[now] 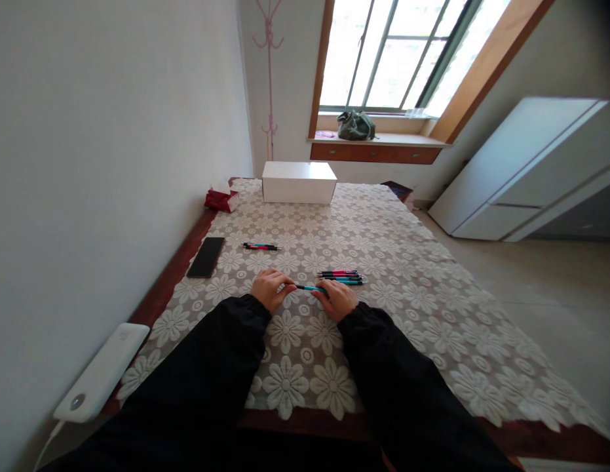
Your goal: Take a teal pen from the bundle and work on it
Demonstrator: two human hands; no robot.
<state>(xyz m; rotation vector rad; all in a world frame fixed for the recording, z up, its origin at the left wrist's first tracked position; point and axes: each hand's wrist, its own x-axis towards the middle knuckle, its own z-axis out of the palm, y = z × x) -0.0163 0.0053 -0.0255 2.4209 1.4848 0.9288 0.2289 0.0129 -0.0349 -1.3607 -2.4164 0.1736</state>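
My left hand (271, 288) and my right hand (337, 299) rest on the lace tablecloth (383, 262) and together hold a teal pen (308, 288) horizontally between them, one hand at each end. Just beyond my right hand lies a small pile of several red and teal pens (342, 276). A second, smaller group of pens (260, 246) lies farther back to the left. Both arms wear black sleeves.
A black phone (206, 256) lies at the table's left edge. A white box (298, 181) stands at the far end, with a red tissue pack (221, 198) to its left. A white power bank (103, 370) sits near left. A white cabinet (525, 170) stands right.
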